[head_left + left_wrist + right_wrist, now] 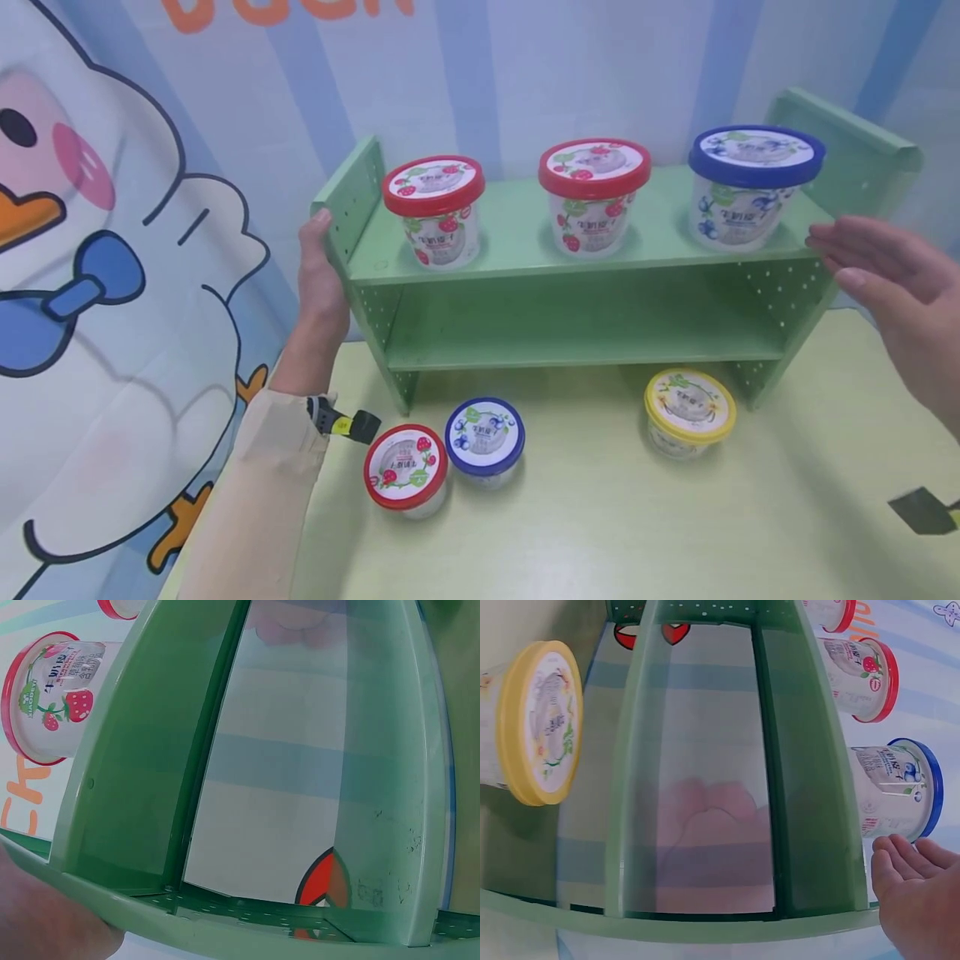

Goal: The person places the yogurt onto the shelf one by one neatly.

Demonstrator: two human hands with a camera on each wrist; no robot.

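A green two-tier shelf rack (585,321) stands on the table. My left hand (322,275) rests against the outside of its left side panel, fingers pointing up; the panel hides part of this hand. At the right end, my right hand (892,275) is held out with straight fingers and nothing in it. Its fingertips are close to the blue-lidded cup (742,192) on the top board; the right wrist view shows them just beside the same cup (900,791). Two red-lidded strawberry cups, one left (438,212) and one in the middle (595,198), share that board.
On the table before the rack stand a red-lidded cup (407,471) and a blue-lidded cup (486,442), side by side at left. A yellow-lidded cup (688,412) is at the right front. A striped backdrop (517,75) with a cartoon duck (112,333) hangs behind.
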